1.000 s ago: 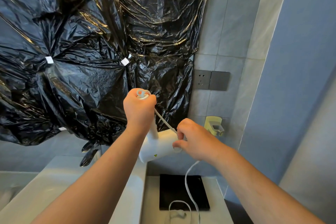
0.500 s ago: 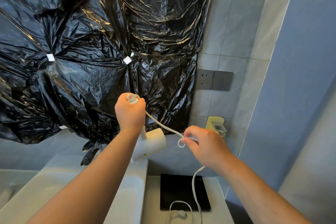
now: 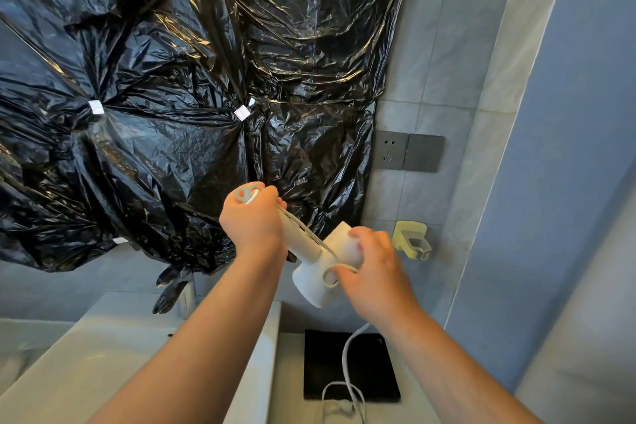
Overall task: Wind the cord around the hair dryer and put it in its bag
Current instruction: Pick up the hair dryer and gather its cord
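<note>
Your left hand (image 3: 253, 222) is clenched around the handle of the white hair dryer (image 3: 309, 286), whose barrel sits just right of your wrist. Your right hand (image 3: 377, 272) pinches the cord (image 3: 345, 353) against that barrel. Slack hangs below it onto the black bag (image 3: 378, 372).

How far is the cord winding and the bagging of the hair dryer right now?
Done: one strand of cord lies along the hair dryer handle. In hand: the left hand grips the handle, the right hand pinches a loop at the body. Left: much cord hangs to the counter, and the black bag lies flat.
</note>
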Motion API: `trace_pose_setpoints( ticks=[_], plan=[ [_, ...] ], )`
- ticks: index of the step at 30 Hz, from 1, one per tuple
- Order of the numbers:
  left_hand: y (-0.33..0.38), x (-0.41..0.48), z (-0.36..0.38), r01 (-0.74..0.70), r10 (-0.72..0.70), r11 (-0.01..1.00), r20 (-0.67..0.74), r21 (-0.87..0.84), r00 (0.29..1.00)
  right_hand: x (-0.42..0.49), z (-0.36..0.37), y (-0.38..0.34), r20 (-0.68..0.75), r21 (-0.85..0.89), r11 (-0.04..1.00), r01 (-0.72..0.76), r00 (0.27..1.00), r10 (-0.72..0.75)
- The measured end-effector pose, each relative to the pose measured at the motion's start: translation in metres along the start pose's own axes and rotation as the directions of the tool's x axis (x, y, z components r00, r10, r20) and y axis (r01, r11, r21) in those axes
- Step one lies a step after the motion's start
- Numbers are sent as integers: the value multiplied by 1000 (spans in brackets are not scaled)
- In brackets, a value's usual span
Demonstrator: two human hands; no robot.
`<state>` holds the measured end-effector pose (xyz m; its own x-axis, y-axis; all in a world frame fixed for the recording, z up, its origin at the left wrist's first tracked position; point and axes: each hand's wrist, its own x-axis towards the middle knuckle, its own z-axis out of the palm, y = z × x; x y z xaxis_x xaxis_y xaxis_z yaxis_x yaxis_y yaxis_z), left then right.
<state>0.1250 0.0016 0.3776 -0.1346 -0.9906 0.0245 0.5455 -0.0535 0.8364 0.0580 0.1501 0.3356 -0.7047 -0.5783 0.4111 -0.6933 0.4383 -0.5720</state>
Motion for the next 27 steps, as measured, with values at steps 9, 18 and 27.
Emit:
trace_pose_setpoints(
  ticks=[9,18,27],
  plan=[
    [-8,6,-12,242,-248,954,-12,-176,969,9,-1,23,487,670,505,-544,835,255],
    [-1,4,-21,277,-239,941,197,-196,951,14,12,38,358,783,525,-334,932,59],
    [-5,-1,-31,-172,109,953,247,250,963,21,2,44,398,791,484,-375,915,58]
  ],
)
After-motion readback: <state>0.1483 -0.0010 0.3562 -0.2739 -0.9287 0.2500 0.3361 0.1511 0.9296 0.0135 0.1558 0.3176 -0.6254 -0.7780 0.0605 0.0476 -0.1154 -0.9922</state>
